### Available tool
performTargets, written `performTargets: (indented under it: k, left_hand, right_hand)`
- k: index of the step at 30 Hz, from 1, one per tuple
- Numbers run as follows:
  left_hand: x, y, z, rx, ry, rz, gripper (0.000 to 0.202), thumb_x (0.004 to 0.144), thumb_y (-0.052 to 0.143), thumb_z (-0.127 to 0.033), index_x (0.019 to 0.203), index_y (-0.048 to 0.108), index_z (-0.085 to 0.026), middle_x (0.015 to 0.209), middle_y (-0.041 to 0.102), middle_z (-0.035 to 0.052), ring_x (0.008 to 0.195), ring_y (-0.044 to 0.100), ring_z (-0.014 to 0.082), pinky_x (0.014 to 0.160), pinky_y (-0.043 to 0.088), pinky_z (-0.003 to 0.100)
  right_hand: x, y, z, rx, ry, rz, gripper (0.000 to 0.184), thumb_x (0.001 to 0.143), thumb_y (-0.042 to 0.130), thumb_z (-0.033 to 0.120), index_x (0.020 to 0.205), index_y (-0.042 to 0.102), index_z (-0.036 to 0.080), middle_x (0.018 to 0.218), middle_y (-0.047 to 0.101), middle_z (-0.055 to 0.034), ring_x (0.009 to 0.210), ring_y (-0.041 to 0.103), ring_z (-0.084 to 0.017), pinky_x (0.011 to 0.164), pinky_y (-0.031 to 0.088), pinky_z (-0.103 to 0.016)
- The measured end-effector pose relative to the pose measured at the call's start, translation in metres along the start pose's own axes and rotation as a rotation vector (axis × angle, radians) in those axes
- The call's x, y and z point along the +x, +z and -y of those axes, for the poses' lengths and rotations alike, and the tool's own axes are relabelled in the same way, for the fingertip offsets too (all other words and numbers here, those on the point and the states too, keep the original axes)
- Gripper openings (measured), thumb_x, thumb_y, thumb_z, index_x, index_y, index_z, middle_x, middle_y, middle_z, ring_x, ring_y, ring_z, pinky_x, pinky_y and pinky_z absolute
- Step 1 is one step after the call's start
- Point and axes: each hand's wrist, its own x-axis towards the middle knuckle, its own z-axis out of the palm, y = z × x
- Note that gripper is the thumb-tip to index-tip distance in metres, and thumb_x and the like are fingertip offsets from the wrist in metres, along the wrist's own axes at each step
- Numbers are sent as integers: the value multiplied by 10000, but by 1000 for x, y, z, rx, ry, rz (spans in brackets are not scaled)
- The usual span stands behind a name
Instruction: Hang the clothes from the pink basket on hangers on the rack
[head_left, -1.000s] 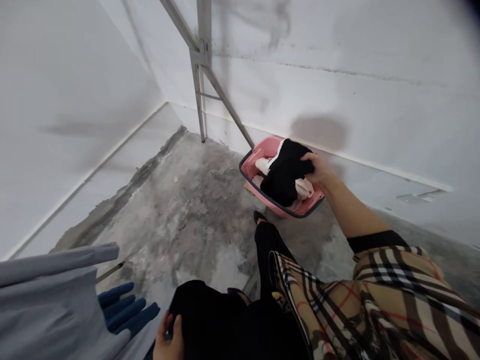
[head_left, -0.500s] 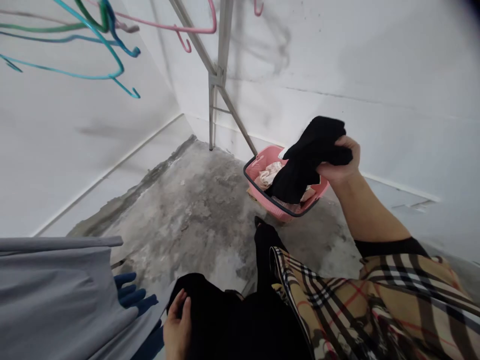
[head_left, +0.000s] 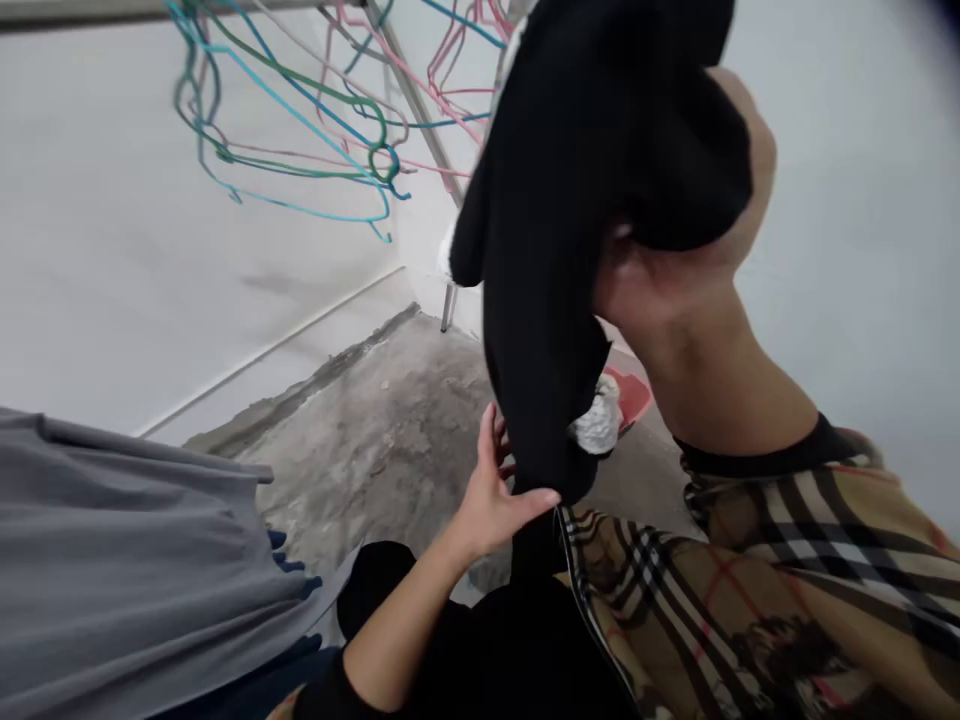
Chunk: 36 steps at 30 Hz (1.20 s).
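Note:
A black garment [head_left: 547,220] with white fluffy patches at its edges hangs in front of me, raised high in the view. My right hand [head_left: 690,230] is closed around its bunched upper part. Below, my left hand [head_left: 491,495] is at the garment's lower end, thumb and fingers spread apart. It looks close to the cloth, but I cannot tell whether it touches. Behind the garment, the pink basket [head_left: 634,395] is mostly hidden, with only one corner showing.
Blue, green and pink hangers [head_left: 300,150] hang from a metal rack [head_left: 420,100] at upper left. Grey cloth [head_left: 112,560] hangs at lower left, with dark blue fabric below it. White walls meet the rough concrete floor [head_left: 375,430].
My right hand has lifted the black garment up out of the basket and closer to me. My left hand has come up from my lap to the garment's lower end.

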Motion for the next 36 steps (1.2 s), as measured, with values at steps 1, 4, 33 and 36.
performTargets:
  k: [1, 4, 33, 36]
  left_hand:
    - [2, 6, -9, 21, 61, -44, 1001, 693, 771, -537, 1496, 249, -243, 1490, 407, 182, 1302, 494, 304, 1028, 466, 452]
    - [7, -7, -22, 65, 114, -279, 534, 835, 614, -524, 1220, 576, -156, 1211, 649, 135, 1164, 595, 272, 1019, 473, 423]
    - [-76, -71, -15, 881, 809, -919, 1120, 643, 777, -592, 1501, 122, -295, 1548, 207, 182, 1407, 285, 402, 1130, 252, 576]
    - [-63, -68, -1, 849, 674, -981, 953, 731, 768, -391, 1477, 189, -259, 1524, 271, 213, 1394, 334, 378, 1122, 273, 563]
  right_hand:
    - [-5, 12, 3, 96, -27, 64, 490, 997, 109, 393, 836, 534, 208, 678, 599, 62, 635, 642, -72, 574, 545, -203]
    - [-11, 36, 7, 253, -29, 268, 628, 988, -29, 364, 840, 554, 184, 693, 612, 63, 678, 663, -66, 645, 562, -230]
    - [-33, 181, -73, 160, 84, 299, 75, 881, 509, 164, 867, 487, 234, 856, 579, 50, 899, 643, -101, 790, 548, -227]
    - [-39, 183, -75, 169, 94, 285, 81, 893, 491, 163, 850, 476, 229, 855, 570, 41, 903, 635, -104, 812, 552, -240]
